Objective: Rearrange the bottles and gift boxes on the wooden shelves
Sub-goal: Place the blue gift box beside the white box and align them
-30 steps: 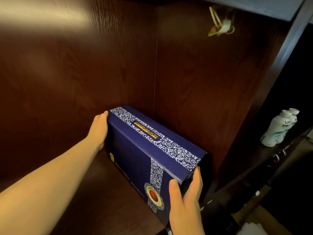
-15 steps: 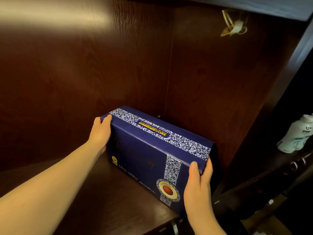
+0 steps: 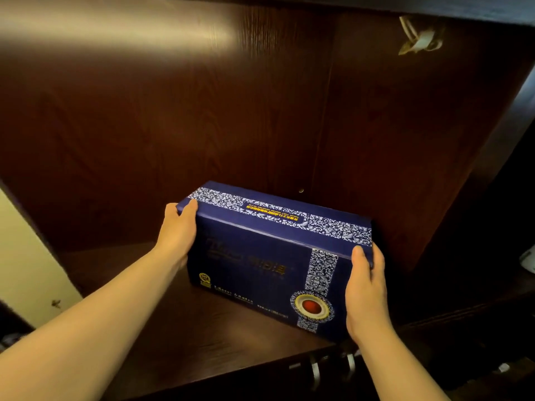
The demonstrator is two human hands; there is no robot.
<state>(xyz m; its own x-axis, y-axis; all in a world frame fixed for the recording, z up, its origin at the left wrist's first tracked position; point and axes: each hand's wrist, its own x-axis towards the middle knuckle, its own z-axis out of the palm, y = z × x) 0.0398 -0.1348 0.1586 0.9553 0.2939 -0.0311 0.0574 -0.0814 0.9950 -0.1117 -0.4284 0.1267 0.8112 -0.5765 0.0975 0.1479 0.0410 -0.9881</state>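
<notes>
The blue gift box was clamped at its ends by the left hand and right hand, resting on the wooden shelf; no bottles were shown, so most rearranging probably remained

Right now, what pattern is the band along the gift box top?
White floral scrollwork on navy, on the gift box; the head view shows it.
</notes>
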